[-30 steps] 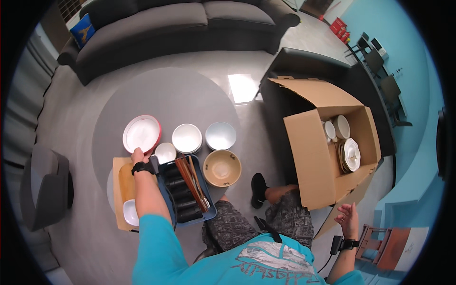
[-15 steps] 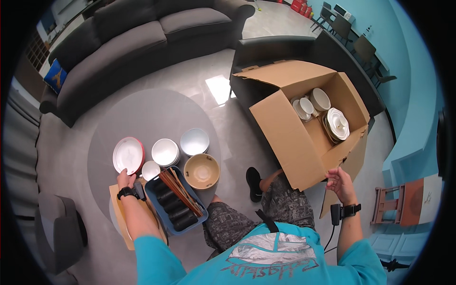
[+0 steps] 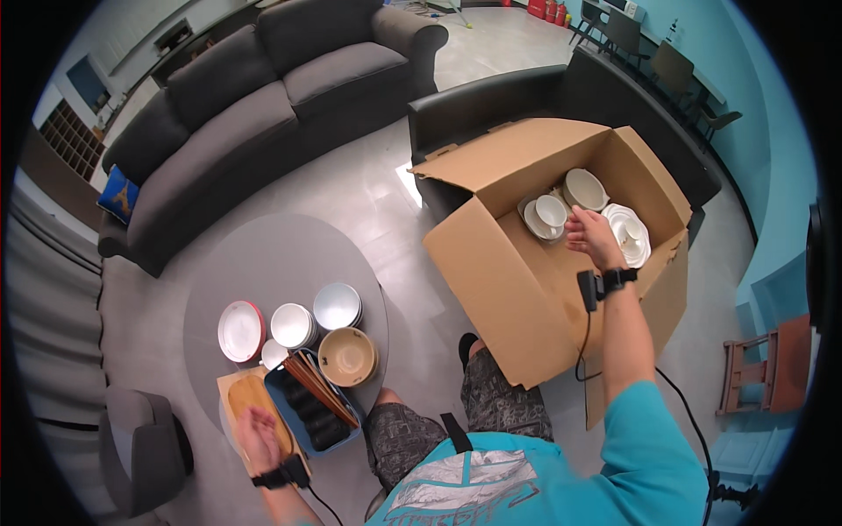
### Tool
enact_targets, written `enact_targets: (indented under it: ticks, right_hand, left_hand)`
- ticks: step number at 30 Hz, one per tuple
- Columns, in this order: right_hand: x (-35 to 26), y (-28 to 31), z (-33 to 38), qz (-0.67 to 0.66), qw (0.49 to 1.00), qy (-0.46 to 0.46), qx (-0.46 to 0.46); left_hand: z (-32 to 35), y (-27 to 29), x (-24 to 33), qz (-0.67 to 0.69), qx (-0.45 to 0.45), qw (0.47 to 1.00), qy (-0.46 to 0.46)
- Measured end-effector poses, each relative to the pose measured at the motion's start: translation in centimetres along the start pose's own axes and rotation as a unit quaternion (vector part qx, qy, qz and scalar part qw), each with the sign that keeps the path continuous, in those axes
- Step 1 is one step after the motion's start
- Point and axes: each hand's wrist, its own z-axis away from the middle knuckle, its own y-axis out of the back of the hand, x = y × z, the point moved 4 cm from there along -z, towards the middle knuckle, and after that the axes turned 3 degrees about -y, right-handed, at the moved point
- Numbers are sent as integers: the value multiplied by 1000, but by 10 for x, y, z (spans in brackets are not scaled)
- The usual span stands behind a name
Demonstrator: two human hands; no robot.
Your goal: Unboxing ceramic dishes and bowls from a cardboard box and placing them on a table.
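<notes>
My right hand (image 3: pixel 591 235) reaches into the cardboard box (image 3: pixel 500 280), empty, with fingers loosely apart. It is near a white cup (image 3: pixel 551 210) on a saucer, a white bowl (image 3: pixel 584 190) and a stack of white scalloped plates (image 3: pixel 638 254). My left hand (image 3: pixel 258 436), slightly blurred, hovers over a wooden tray (image 3: pixel 250 399) at the near edge of the round table and holds nothing. Beside it stands a blue bin (image 3: pixel 353 430) with a black ridged thing (image 3: pixel 307 412) and brown chopsticks (image 3: pixel 323 386).
On the round grey table (image 3: pixel 254 254) sit red-rimmed plates (image 3: pixel 239 331), white bowls (image 3: pixel 292 324), pale blue bowls (image 3: pixel 337 304), a tan bowl (image 3: pixel 348 355) and a small white cup (image 3: pixel 273 352). The box rests against a black leather seat (image 3: pixel 491 101). A dark sofa (image 3: pixel 237 123) stands behind the table.
My left hand has left the red-rimmed plate and drawn back toward me over the wooden tray. My right hand has moved from the box's near edge to inside it. The view has shifted.
</notes>
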Motion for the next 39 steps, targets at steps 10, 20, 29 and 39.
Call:
enact_targets:
  ticks: [10,20,29,39]
  right_hand:
    - [159,43,-143,50,962,-191,191]
    - [213,33,-176,-170,961,-164,142]
    - [226,28,-209,-254,955,-119,94]
    - [205,40,-158,-260,956,-107,80]
  left_hand:
    - [161,-12,-85,-180,57,951,243]
    - [161,-45,-59,-365,4,910,198]
    - [168,-70,-68,-366,7,897,247]
    - [150,-66,-81,-342,-44,913,217]
